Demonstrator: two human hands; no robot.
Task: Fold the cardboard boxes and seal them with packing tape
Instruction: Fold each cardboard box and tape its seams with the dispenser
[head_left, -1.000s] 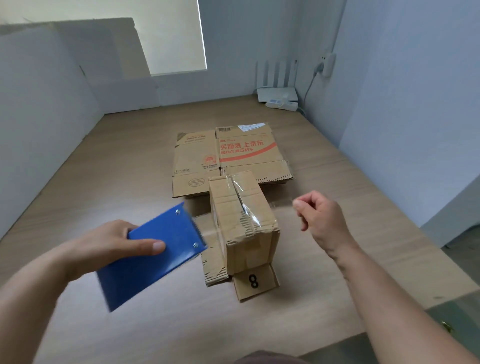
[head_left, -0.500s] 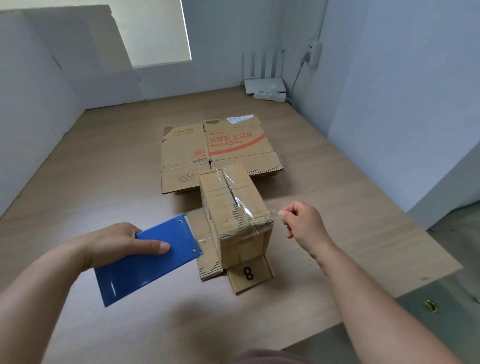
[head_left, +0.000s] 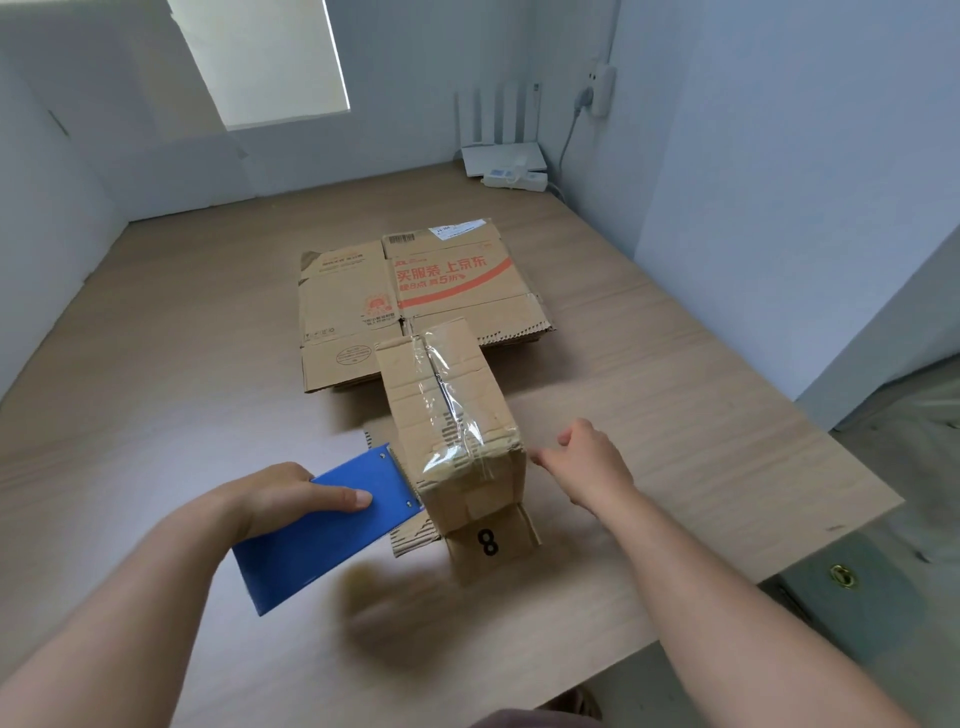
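A small cardboard box (head_left: 415, 397) stands upright on the wooden table (head_left: 156, 395). Clear packing tape (head_left: 460, 441) runs along its top seam and down the near end. Its bottom flaps lie spread on the table, one marked "8" (head_left: 488, 543). My left hand (head_left: 275, 493) grips a blue tape dispenser (head_left: 322, 535), whose front edge sits against the box's left side. My right hand (head_left: 587, 467) is at the box's right side, fingers stretched out and touching the upper right edge where the tape ends.
Behind the box lies a stack of flattened cardboard boxes (head_left: 353, 306) with red print. A white router and power strip (head_left: 501, 158) sit in the far right corner. Walls close in on three sides. The table's edge drops off at the right (head_left: 857, 519).
My right hand moved in from the right, let go of the pinched tape end and now touches the box's right side. The dispenser moved up against the box's left side.
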